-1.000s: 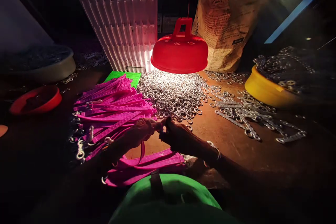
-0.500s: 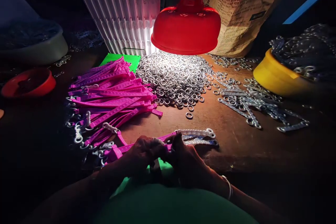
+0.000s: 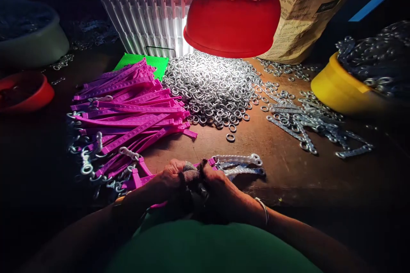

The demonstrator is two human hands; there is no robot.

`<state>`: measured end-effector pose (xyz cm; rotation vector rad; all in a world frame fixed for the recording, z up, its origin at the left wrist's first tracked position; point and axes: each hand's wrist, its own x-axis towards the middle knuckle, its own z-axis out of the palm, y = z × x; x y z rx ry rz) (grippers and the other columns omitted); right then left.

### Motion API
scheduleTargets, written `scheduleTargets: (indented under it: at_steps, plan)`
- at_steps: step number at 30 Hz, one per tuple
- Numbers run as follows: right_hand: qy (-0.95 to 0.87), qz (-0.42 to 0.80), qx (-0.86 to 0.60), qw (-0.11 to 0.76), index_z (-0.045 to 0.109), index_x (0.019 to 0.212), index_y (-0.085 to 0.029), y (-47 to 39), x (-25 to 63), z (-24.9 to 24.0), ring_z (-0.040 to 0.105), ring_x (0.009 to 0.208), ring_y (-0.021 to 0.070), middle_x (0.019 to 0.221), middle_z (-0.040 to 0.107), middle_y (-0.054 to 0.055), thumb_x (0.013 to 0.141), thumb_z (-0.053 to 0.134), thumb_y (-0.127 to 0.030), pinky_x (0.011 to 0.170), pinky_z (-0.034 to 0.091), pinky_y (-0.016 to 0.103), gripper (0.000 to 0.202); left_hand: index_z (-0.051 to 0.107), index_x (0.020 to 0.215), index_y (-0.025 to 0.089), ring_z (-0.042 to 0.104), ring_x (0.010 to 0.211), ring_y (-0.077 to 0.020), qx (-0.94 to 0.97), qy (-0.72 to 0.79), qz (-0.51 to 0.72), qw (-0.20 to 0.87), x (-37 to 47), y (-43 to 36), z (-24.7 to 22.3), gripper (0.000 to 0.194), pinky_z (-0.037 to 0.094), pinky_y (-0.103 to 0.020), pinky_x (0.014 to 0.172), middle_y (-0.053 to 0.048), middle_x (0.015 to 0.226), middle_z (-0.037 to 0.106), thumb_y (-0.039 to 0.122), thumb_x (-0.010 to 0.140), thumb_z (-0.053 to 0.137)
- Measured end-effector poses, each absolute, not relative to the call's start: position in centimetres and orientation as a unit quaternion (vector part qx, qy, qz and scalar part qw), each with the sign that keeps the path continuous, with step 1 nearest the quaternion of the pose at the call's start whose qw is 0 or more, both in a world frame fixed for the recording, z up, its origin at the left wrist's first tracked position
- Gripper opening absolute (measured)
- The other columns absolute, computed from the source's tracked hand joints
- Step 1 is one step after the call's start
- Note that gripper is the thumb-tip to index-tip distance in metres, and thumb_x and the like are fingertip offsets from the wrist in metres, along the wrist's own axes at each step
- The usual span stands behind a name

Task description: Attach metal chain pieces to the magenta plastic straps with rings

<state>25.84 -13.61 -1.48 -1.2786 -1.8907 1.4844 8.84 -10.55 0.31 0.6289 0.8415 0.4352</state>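
My left hand [image 3: 169, 179] and my right hand [image 3: 221, 187] meet at the table's front edge, fingers curled together. Dark coverings wrap some fingertips. A magenta plastic strap [image 3: 158, 205] shows below my left hand and seems held there. What lies between the pressed fingers is hidden, including anything in my right hand. Just beyond my right hand lie a few pale twisted links [image 3: 238, 160] with ring ends, next to a magenta strap end [image 3: 212, 161]. A heap of magenta straps [image 3: 128, 115], several with metal rings and links on their left ends, lies to the left.
A red lamp [image 3: 232, 21] hangs low over a pile of metal rings [image 3: 211, 89]. Loose links [image 3: 301, 123] and a yellow tub [image 3: 339, 87] sit right. Left are a red bowl [image 3: 41, 94] and a pale tub [image 3: 48, 42]. Behind stand a ribbed panel [image 3: 150, 13] and paper sack [image 3: 297, 21].
My hands have drawn closer together, and the magenta piece seen between the fingertips is now hidden. A magenta strap now shows below my left hand. The view has shifted slightly.
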Motion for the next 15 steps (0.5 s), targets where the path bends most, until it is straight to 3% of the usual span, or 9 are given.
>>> scheduleTargets:
  at_steps: [2,7,15]
  plan:
    - [-0.708,0.495,-0.456,0.211,0.038,0.088,-0.019,-13.6,26.0,-1.9,0.041,0.06,0.0107,0.073,0.051,0.001,0.087,0.045,-0.03,0.053,0.031,0.024,0.013,0.065,0.068,0.008,0.055,0.055,-0.012,0.291,0.385,0.219,0.848,8.7,-11.0,-0.3,0.035,0.043,-0.021,0.052,-0.006,0.062,0.061,0.041,0.069,0.075]
    - [-0.72,0.448,-0.495,0.185,0.033,0.08,-0.021,-14.0,26.5,-3.3,0.034,0.056,0.0112,0.065,0.043,-0.002,0.091,0.038,-0.044,0.053,0.026,0.025,0.026,0.054,0.058,0.009,0.046,0.048,-0.0075,0.296,0.417,0.26,0.819,8.7,-12.2,-1.3,0.037,0.035,-0.018,0.045,-0.001,0.054,0.051,0.039,0.071,0.074]
    - [-0.731,0.52,-0.412,0.161,0.027,0.079,-0.021,-14.0,26.2,-3.2,0.031,0.057,0.0102,0.065,0.04,-0.003,0.09,0.036,-0.038,0.05,0.025,0.025,0.022,0.057,0.058,0.009,0.056,0.052,-0.0128,0.246,0.381,0.239,0.859,8.8,-12.9,-1.5,0.034,0.044,-0.023,0.053,-0.004,0.057,0.058,0.036,0.068,0.076]
